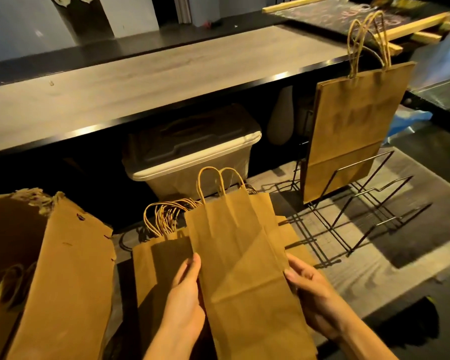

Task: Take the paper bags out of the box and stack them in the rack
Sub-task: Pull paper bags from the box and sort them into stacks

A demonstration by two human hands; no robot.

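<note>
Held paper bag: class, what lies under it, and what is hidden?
Under the held paper bag lies a pile of flat bags, handles showing at left. It covers most of the pile; their number is hidden.

surface: grey wood-grain floor (374,281) | carried: wire rack (361,203) stood at right, pile of paper bags (151,258) laid mid, torn cardboard box (63,281) at left | behind: lidded plastic bin (192,162) set under tabletop (140,81)

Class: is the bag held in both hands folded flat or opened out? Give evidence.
Folded flat: the held bag is one thin sheet, bottom flap creased against it.
</note>
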